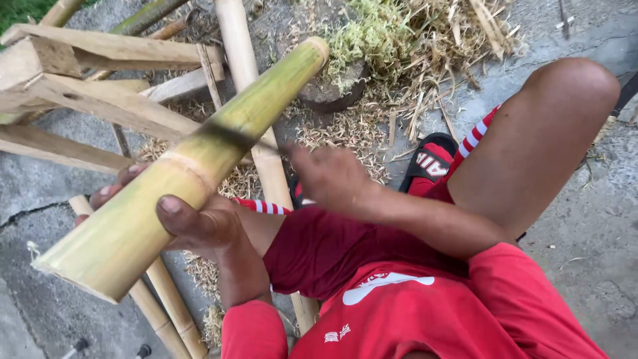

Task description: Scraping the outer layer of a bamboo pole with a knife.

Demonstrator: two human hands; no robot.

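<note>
You are gripping the green bamboo section (179,169) with your left hand (199,226), fingers clenched around it, above your lap. Your right hand (329,176), blurred beside the bamboo, is unreadable. Shavings (345,126) already lying beyond the bamboo; skin mostly intact.

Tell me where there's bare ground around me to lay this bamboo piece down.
Bare concrete lies right of the raised knee, and a grey patch sits lower left, between the wooden frame and the thin poles. Straw and shavings crowd the top centre; the left hand grips the bamboo piece, with the right hand beside it.
</note>
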